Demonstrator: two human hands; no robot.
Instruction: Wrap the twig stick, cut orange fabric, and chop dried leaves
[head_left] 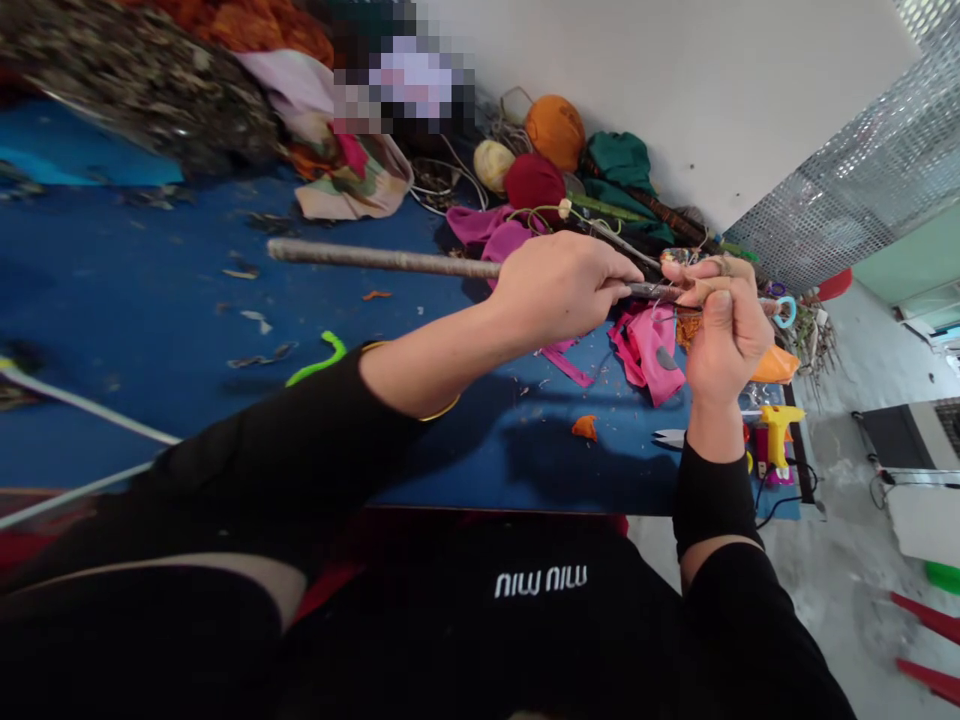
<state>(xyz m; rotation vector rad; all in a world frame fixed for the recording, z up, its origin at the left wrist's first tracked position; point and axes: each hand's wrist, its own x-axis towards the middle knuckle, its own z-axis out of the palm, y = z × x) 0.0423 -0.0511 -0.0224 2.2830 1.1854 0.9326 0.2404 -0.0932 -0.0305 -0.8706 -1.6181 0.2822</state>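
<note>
A long brown stick point(390, 261) runs nearly level above the blue table, its bare end pointing left. My left hand point(559, 285) is closed round its middle, thumb and fingers pinching near a dark wrapped stretch. Farther right, my right hand point(724, 315) has its fingers curled over the same stick. Thin wire or thread shows between the two hands; I cannot tell which. Past my right hand, a light blue ring point(785, 312) sits at the stick's right end. Beneath my hands lie pink cloth point(651, 350) and scissors point(667, 437), partly hidden by my right forearm.
On the blue table point(465, 450) lie an orange scrap point(585, 428) and a bright green strip point(319, 360). Yarn balls, one orange point(555, 132) and one dark red point(535, 183), sit against the back wall. A yellow glue gun point(778, 432) stands near the right edge.
</note>
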